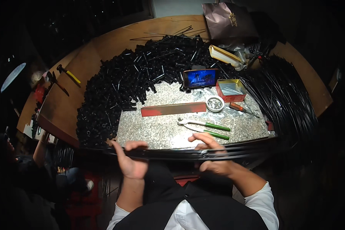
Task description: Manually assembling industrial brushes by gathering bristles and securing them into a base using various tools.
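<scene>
The work slab (164,130) is speckled grey stone. The flat bar (173,109) on it is red with worn grey patches. The pliers (203,127) have green handles and bare metal jaws. The square tin (230,90) is red with a yellow rim. The small bowl (214,103) is white. The heap of tube pieces (118,88) is black. The bundle of thin rods (203,154) is glossy black. The tabletop (103,42) is brown wood. The phone screen (200,78) shows blue.
</scene>
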A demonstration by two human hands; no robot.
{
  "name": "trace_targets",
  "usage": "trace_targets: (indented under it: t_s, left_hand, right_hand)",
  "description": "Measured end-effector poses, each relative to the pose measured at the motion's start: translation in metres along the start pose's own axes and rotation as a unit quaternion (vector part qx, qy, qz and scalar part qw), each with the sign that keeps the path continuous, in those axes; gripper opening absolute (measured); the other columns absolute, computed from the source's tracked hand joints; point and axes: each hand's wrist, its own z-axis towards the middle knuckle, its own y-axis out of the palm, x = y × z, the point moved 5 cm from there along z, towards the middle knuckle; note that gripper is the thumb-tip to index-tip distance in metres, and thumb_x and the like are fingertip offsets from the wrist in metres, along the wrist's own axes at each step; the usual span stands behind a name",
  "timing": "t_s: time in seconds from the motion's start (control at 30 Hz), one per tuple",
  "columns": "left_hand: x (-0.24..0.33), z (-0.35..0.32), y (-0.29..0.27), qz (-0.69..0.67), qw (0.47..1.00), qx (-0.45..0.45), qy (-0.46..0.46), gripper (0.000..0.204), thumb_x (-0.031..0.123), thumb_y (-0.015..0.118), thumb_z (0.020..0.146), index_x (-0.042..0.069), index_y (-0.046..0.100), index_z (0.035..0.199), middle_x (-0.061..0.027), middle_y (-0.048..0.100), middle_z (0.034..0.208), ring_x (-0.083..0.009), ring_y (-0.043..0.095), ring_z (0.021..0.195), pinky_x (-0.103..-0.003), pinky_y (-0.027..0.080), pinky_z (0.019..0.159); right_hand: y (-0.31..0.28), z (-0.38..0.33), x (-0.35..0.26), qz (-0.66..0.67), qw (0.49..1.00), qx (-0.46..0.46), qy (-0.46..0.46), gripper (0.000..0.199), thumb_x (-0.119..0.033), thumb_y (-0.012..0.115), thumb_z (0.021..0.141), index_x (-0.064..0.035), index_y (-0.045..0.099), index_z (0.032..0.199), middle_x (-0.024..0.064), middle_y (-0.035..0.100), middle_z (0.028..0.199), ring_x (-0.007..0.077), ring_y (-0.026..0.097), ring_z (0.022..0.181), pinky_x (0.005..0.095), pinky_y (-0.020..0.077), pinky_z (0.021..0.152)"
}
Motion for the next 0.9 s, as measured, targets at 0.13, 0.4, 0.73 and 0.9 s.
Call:
trace_targets:
  t_s: [0.13, 0.4, 0.73, 0.9]
  left_hand:
    - [-0.071, -0.039, 0.012, -0.012, 0.957, -0.122, -0.264, 0.100, 0.082, 0.024, 0.077, -0.007, 0.047, 0.119, -0.0266, 0.058, 0.111, -0.0370, 0.054, 0.106, -0.049, 0.043, 0.090]
    - [-0.032, -0.036, 0.039, 0.439, 0.840, -0.313, -0.062, 0.053, 0.046, 0.062, 0.085, -0.002, 0.052, 0.105, -0.0104, 0.062, 0.081, -0.0170, 0.062, 0.075, -0.029, 0.050, 0.072]
    - [0.037, -0.002, 0.104, 0.290, 0.911, -0.252, 0.148, 0.040, 0.012, 0.068, 0.085, 0.002, 0.044, 0.115, -0.0076, 0.057, 0.090, -0.0138, 0.059, 0.072, -0.025, 0.051, 0.065]
    - [0.042, -0.006, 0.120, 0.344, 0.880, -0.302, 0.128, 0.016, 0.012, 0.071, 0.082, 0.001, 0.059, 0.084, -0.0041, 0.056, 0.081, -0.0097, 0.051, 0.072, -0.021, 0.044, 0.067]
  right_hand:
    - [-0.029, 0.023, -0.064, -0.066, 0.985, 0.009, -0.160, 0.025, -0.020, 0.071, 0.078, 0.0033, 0.065, 0.086, 0.0172, 0.061, 0.091, 0.0161, 0.060, 0.070, 0.0250, 0.0514, 0.064]
    - [0.012, 0.041, 0.026, -0.209, 0.966, -0.111, 0.101, 0.034, -0.029, 0.073, 0.076, 0.0022, 0.061, 0.071, 0.0141, 0.060, 0.065, 0.0219, 0.060, 0.059, 0.0329, 0.0470, 0.058]
    - [0.072, 0.026, 0.098, -0.236, 0.917, -0.296, 0.124, 0.048, -0.040, 0.071, 0.077, 0.0063, 0.059, 0.071, 0.0222, 0.058, 0.065, 0.0355, 0.060, 0.063, 0.0394, 0.0477, 0.060]
    - [0.057, 0.043, 0.054, -0.203, 0.906, -0.353, 0.115, 0.041, -0.037, 0.073, 0.078, -0.0014, 0.062, 0.095, 0.0090, 0.060, 0.076, 0.0178, 0.056, 0.068, 0.0319, 0.0460, 0.063]
